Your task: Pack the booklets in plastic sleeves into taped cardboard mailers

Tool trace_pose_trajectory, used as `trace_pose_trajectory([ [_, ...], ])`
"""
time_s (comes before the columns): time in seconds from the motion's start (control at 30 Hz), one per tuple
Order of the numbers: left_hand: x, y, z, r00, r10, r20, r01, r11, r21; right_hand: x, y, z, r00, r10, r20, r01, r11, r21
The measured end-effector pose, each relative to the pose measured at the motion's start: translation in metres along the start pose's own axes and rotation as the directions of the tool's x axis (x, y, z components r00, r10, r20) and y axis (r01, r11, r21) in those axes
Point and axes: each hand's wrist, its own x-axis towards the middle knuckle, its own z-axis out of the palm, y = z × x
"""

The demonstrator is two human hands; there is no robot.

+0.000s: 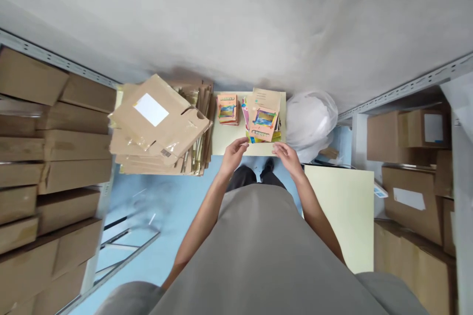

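My left hand (233,153) and my right hand (287,156) hover side by side over the near edge of a small pale yellow table (226,143). Both hands hold nothing; the fingers are loosely curled and apart, the fingertips pointing toward each other. Just beyond them lies a pile of colourful booklets (263,123) with a pink-orange cover on top. A second, smaller stack of the same booklets (226,108) sits at the table's far left.
A heap of flattened cardboard mailers (158,125) lies left of the table. A white plastic bag (311,120) stands at its right. Metal shelves with cardboard boxes (48,157) line both sides. A pale yellow board (343,211) sits at my right. The floor is blue.
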Motion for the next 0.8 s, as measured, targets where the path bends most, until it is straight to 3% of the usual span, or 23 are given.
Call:
trace_pose_trajectory([
  [0.17,0.046,-0.002,-0.004,0.999,-0.038,0.035,0.035,0.995,0.09,0.034,0.002,0.011,0.993,0.064,-0.1,-0.071,0.995,-0.069],
  [0.33,0.07,-0.002,-0.006,0.969,-0.028,0.246,0.001,0.994,0.11,0.041,-0.004,0.03,0.978,0.156,-0.14,-0.163,0.986,-0.045],
  [0.57,0.069,-0.004,-0.024,0.904,0.03,0.427,-0.101,0.984,0.145,0.02,-0.016,0.063,0.958,0.079,-0.276,-0.083,0.996,-0.005],
  [0.8,0.066,-0.013,-0.043,0.827,-0.046,0.561,-0.011,0.995,0.098,-0.036,-0.024,0.075,0.887,-0.033,-0.46,0.029,0.999,-0.015],
])
